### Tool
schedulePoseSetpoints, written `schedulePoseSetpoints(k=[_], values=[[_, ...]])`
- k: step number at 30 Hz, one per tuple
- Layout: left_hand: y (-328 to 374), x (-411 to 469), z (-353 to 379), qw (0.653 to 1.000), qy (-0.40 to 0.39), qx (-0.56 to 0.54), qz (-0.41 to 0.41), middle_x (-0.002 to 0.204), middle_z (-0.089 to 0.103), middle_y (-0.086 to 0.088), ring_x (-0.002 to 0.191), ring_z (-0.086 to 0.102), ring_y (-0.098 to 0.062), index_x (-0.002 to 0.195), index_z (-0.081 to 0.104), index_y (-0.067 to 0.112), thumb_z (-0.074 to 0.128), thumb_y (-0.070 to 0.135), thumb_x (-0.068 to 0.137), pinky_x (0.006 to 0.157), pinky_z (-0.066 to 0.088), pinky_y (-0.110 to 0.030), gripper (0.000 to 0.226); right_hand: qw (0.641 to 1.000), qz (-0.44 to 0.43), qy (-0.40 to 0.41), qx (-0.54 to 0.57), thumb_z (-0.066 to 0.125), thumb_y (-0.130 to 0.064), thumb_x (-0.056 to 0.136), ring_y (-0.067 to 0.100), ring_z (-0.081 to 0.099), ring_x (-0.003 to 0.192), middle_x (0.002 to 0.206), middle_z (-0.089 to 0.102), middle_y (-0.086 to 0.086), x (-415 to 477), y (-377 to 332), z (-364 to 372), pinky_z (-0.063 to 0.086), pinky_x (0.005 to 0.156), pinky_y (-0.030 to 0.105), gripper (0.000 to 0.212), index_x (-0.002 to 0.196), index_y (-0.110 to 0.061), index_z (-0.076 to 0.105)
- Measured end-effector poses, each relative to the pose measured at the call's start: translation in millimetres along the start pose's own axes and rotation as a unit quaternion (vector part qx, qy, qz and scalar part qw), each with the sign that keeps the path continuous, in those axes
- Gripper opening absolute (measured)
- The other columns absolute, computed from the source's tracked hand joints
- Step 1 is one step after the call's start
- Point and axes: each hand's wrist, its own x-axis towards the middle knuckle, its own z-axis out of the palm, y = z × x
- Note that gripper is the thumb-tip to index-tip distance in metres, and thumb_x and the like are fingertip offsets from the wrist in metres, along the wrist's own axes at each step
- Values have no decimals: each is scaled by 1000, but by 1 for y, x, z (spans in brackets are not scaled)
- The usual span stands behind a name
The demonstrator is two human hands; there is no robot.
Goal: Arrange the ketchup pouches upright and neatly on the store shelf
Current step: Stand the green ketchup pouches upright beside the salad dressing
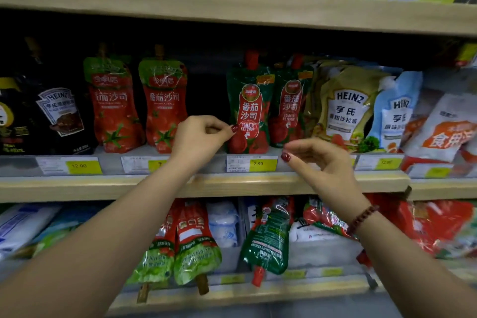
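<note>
Standing upright on middle shelf (232, 183): two dark green ketchup pouches (249, 106) at centre, side by side, spouts up. Left hand (204, 137) just beside the left-hand one, fingers loosely curled, gripping nothing (thumb tip at the pouch edge; contact unclear). Right hand (317, 160) low before the shelf lip, fingers loosely curled, holding nothing. Lower-shelf pouches (265, 235) lie spout-down.
</note>
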Motion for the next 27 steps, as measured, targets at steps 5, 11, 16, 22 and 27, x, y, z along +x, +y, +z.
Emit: schedulePoseSetpoints(k=[5,11,16,22,27], values=[[8,-23,22,998,-27,29,55,71,67,16,71,62,2,80,74,28,72,28,76,73,55,-28,4,995,12,-78,-57,74,-14,76,-2,63,84,90,68,-11,-55,34,21,48,73,13,19,92,-22,69],[8,-39,37,988,-1,108,106,83,72,7,83,65,-15,82,74,27,72,33,73,79,52,-37,11,943,65,-262,-195,77,-57,56,1,29,131,143,36,-14,-91,82,24,25,110,26,87,133,-30,45],[9,-38,40,989,32,118,84,82,71,10,81,63,-14,76,71,30,72,33,72,73,52,-32,5,912,32,-296,-283,73,-69,47,6,19,135,151,25,-8,-102,101,30,17,113,30,106,138,-30,35],[8,-41,43,989,34,110,93,84,69,9,83,61,-16,76,69,26,72,29,75,80,49,-38,4,918,-29,-244,-311,75,-44,69,23,35,132,142,44,4,-106,103,38,33,107,46,73,132,-19,49],[9,-41,42,988,31,106,104,84,68,7,82,61,-17,78,70,24,72,30,75,80,47,-38,7,937,-56,-208,-274,70,-5,71,26,45,127,131,56,8,-104,93,36,41,103,43,51,120,-13,61]])
